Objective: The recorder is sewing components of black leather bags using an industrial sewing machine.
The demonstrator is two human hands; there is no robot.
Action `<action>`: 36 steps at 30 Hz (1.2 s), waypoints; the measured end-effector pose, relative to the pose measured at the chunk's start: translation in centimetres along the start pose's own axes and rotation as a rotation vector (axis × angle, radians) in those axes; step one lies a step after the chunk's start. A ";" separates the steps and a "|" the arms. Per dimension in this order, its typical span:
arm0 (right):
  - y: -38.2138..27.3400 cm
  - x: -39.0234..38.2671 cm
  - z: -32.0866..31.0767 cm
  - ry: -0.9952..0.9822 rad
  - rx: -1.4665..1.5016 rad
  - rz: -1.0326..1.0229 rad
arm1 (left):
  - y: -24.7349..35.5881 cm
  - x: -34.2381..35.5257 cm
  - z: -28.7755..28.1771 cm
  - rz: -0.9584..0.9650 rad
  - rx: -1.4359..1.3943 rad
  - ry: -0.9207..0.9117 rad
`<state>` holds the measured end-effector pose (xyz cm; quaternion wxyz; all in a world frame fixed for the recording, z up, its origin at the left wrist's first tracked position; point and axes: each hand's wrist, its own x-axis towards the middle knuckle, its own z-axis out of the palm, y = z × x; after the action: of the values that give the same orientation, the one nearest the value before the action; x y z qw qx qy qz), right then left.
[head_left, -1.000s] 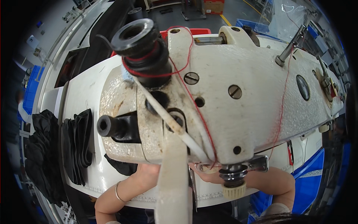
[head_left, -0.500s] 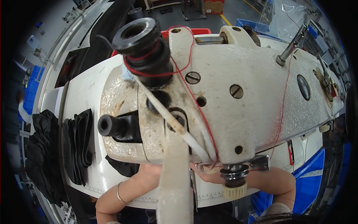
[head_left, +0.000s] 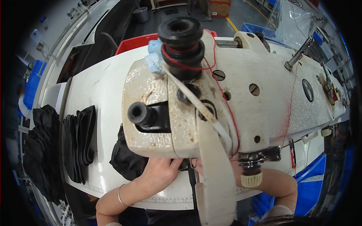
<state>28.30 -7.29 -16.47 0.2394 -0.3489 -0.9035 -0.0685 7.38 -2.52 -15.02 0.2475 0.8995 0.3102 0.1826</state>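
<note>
A white sewing machine [head_left: 241, 109] fills the middle, hiding much of what lies under its head. My left hand [head_left: 160, 174] rests on the table at its lower edge, fingers bent and closed on black fabric [head_left: 129, 162] bunched beside it; the fingertips are partly hidden. A narrow black strip with a zipper [head_left: 195, 179] runs from under the machine toward the table's near edge, between my hands. Of my right hand [head_left: 199, 167] only a bit of finger shows by the zipper. The machine's pale hanging strap [head_left: 217, 184] covers the rest, and my right forearm comes in from the right.
Folded black pieces [head_left: 78, 145] lie on the white table [head_left: 103, 86] at left, with a black fabric heap [head_left: 42, 154] beyond. Red thread [head_left: 229, 113] crosses the machine. A blue bin [head_left: 311, 188] stands at right, a red tray [head_left: 132, 43] behind the machine.
My view has shifted, so the machine sits farther right and higher. More of my left hand, the bunched black fabric and the zipper strip now shows; the strap covers more of my right hand.
</note>
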 end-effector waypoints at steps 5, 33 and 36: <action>0.2 0.6 -1.4 -0.053 0.022 -0.049 | -0.1 -0.4 0.4 0.181 0.180 0.109; -0.6 -0.8 -0.3 -0.151 0.935 0.633 | -1.2 1.5 -0.8 0.311 0.359 0.124; 0.5 -0.1 -0.7 -0.204 0.958 0.546 | -2.1 0.8 -1.1 0.214 0.210 -0.106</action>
<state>28.92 -7.13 -15.93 0.2917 -0.4271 -0.7293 0.4479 6.43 -0.18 -15.14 0.1474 0.9567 0.2164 0.1268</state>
